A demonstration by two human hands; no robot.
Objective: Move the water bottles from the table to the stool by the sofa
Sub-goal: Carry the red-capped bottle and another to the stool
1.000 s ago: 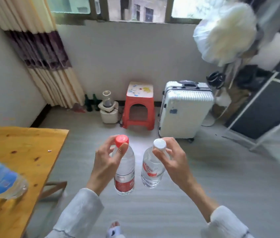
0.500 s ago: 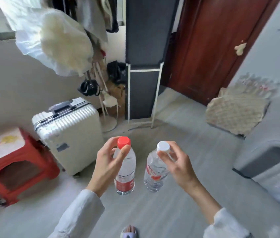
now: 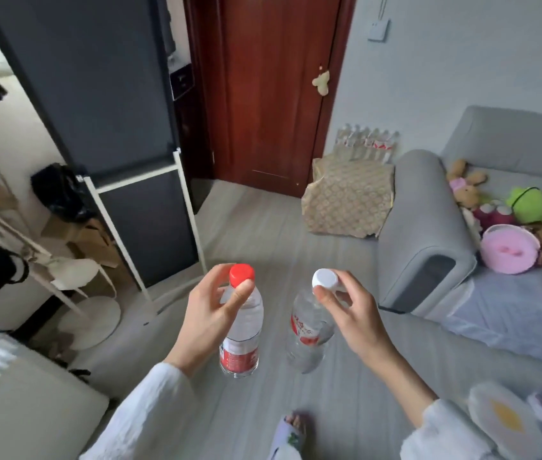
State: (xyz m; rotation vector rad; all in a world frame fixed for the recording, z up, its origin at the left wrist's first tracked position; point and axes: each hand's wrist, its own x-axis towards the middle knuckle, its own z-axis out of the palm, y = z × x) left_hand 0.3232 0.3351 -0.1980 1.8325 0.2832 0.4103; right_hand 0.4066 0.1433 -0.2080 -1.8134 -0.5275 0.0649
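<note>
My left hand pinches a clear water bottle with a red cap by its neck, and the bottle hangs upright over the floor. My right hand pinches a second clear bottle with a white cap just under the cap; this one tilts slightly. Both bottles carry red labels. The grey sofa stands to the right, its armrest a little beyond my right hand. No stool shows in this view.
A dark wardrobe with a white frame stands ahead on the left, a red-brown door straight ahead. A patterned box sits beside the sofa arm. Soft toys lie on the sofa. A white suitcase is at the lower left.
The view has swung to the right: the table, red stool and suitcase have slid out to the left, and the door and sofa have come in. Both hands still carry their bottles.
</note>
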